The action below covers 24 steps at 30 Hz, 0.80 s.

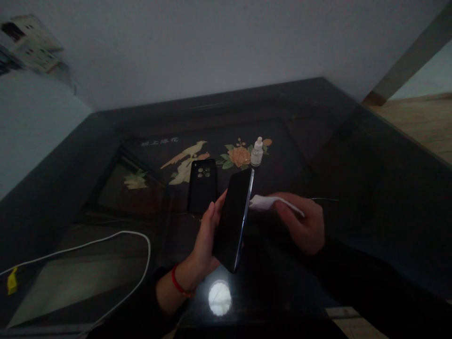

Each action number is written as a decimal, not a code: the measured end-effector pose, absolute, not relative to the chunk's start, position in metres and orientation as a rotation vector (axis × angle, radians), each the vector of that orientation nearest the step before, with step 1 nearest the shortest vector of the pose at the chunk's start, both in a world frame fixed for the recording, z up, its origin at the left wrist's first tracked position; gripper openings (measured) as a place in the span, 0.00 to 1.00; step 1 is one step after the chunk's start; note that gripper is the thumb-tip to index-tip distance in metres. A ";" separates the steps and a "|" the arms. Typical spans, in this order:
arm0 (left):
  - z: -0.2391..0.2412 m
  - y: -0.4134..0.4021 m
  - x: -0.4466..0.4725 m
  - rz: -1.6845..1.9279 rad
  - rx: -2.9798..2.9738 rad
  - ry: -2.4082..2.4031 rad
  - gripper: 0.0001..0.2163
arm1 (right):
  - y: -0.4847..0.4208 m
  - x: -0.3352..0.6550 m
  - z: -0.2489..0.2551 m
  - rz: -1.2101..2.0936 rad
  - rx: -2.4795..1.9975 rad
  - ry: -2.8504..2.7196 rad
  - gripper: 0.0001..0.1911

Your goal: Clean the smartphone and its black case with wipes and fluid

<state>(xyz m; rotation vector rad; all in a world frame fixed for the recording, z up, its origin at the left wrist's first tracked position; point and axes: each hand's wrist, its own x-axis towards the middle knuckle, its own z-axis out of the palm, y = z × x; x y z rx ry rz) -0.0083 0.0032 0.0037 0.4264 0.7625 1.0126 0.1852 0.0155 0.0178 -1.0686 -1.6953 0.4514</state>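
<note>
My left hand [205, 238] grips a dark smartphone [233, 219], tilted on its side edge above the black glossy table [353, 179]. A red string circles that wrist. My right hand [303, 221] pinches a small white cloth [270, 202], whose tip touches the phone's upper right edge. A black phone case [202, 186] with camera cut-outs lies flat just beyond the left hand. A small white dropper bottle [257, 152] stands upright behind the phone.
The table top carries an inlaid bird and flower picture [197, 157]. A white cable [106, 245] loops across the left part, ending near a yellow tag [12, 278]. A lamp's bright reflection [219, 297] shines near the front edge. Wooden floor [423, 122] lies at right.
</note>
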 end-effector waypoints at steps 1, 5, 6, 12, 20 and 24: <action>0.004 0.002 -0.007 1.024 0.441 0.786 0.27 | 0.012 0.181 0.019 0.524 -1.020 -1.739 0.12; 0.002 -0.005 0.000 1.003 0.410 0.789 0.29 | -0.001 0.170 0.018 0.606 -0.758 -1.845 0.14; 0.001 -0.007 0.001 0.976 0.394 0.771 0.31 | -0.002 0.168 0.016 0.594 -0.703 -1.866 0.15; -0.007 -0.011 -0.003 0.870 0.361 0.727 0.28 | 0.000 0.168 0.007 0.590 -0.660 -2.007 0.16; -0.005 -0.003 -0.013 0.711 0.344 0.810 0.25 | 0.010 0.178 0.014 0.789 -0.869 -1.778 0.14; 0.010 -0.004 -0.006 0.862 0.487 0.691 0.40 | 0.030 0.187 0.007 0.916 -1.033 -1.229 0.11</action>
